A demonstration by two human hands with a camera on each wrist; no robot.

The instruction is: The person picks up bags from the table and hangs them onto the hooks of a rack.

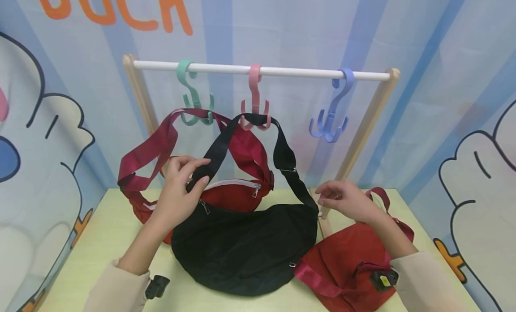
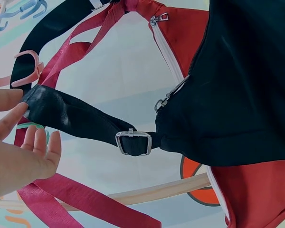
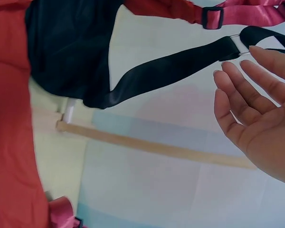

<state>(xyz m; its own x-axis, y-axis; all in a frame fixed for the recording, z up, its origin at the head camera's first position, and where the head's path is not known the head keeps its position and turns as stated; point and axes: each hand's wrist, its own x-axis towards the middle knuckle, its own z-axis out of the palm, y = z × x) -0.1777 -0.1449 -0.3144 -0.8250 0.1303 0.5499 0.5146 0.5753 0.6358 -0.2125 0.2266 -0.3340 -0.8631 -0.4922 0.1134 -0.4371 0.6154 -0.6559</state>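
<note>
A black crossbody bag [image 1: 246,249] hangs by its strap from the pink hook [image 1: 255,97], its body low in front of the rack. My left hand [image 1: 181,186] is at the left part of the black strap [image 2: 76,114], thumb and index finger apart at its edge, the other fingers loosely bent. A silver buckle [image 2: 134,143] sits lower on that strap. To the right of the strap, my right hand [image 1: 346,200] holds nothing; its fingers are relaxed near the strap's slider [image 3: 240,44]. Behind the black bag, a red bag [image 1: 234,193] hangs from the green hook [image 1: 195,97].
Another red bag [image 1: 342,262] lies on the table [image 1: 72,267] at the right, under my right forearm. A blue-violet hook [image 1: 330,119] hangs on the white rail [image 1: 298,72] with nothing on it. The wooden rack post [image 1: 363,142] stands behind my right hand.
</note>
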